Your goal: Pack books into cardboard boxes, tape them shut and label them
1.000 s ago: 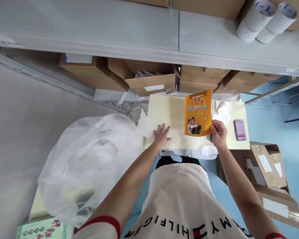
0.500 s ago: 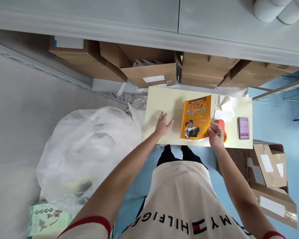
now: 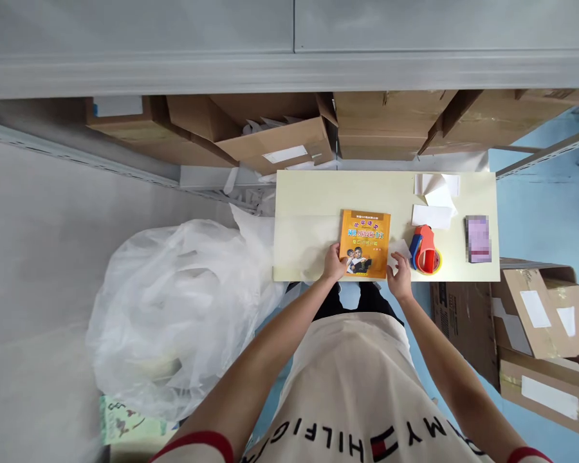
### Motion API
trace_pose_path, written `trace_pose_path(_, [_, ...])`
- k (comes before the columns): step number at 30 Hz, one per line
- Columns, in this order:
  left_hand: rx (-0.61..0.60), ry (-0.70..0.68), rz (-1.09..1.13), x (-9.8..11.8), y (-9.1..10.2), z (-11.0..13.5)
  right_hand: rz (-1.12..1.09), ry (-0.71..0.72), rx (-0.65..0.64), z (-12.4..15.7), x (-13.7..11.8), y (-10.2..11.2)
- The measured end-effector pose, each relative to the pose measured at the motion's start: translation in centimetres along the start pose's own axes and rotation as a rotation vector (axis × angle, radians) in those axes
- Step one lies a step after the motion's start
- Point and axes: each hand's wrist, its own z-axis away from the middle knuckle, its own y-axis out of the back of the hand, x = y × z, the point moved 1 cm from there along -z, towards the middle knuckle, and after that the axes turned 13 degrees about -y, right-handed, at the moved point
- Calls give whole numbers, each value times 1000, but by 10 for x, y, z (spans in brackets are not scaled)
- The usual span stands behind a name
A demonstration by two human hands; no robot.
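Observation:
An orange book with printed characters and two figures on its cover lies face up near the front edge of the cream table. My left hand grips its lower left edge, the thumb by the cover. Beside the lower right corner is my right hand, fingers curved and apart, over the edge of a small white paper. Part of that paper is hidden by the book and the hand. To the right stands a red and blue tape dispenser with a roll of tape.
White paper slips and a pixelated purple item lie on the table's right side. Cardboard boxes line the shelf behind. Clear plastic wrap bulges at left; more cartons sit on the floor at right.
The book has come down from a tilted, raised hold in my right hand to the table. My left hand has moved right onto it; my right hand has released its edge.

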Motion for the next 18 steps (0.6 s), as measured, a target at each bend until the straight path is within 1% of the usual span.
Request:
trace_pose_path(1, [12,-17,-34,-1,0,1,31,2,34,6,4,0])
trace_pose_path(2, [23,-34,-64,-2,0,2,41,-26,65,13,8,0])
trace_pose_path(4, [42,-71,-110,-4,0,6,4,-151,116,23,17,-3])
trace_pose_path(6, [53,-159,-195,-6,-2,10,-88,-298,149,27,24,-7])
trace_pose_path(8, [41,-288,-320,-9,-4,15,-168,-386,159,21,24,-14])
trace_pose_path(10, [2,-406,-434,-11,-7,21,-224,-423,148,10,20,-20])
trace_pose_path(13, [-78,-485,-520,-14,-9,30,-240,-487,141,0,14,-24])
trace_pose_path(15, [-131,-497,-582,-15,-9,36,-183,-520,174,6,16,-21])
trace_pose_path(18, [-209,-482,-671,-15,-7,45,-98,-526,249,29,27,-14])
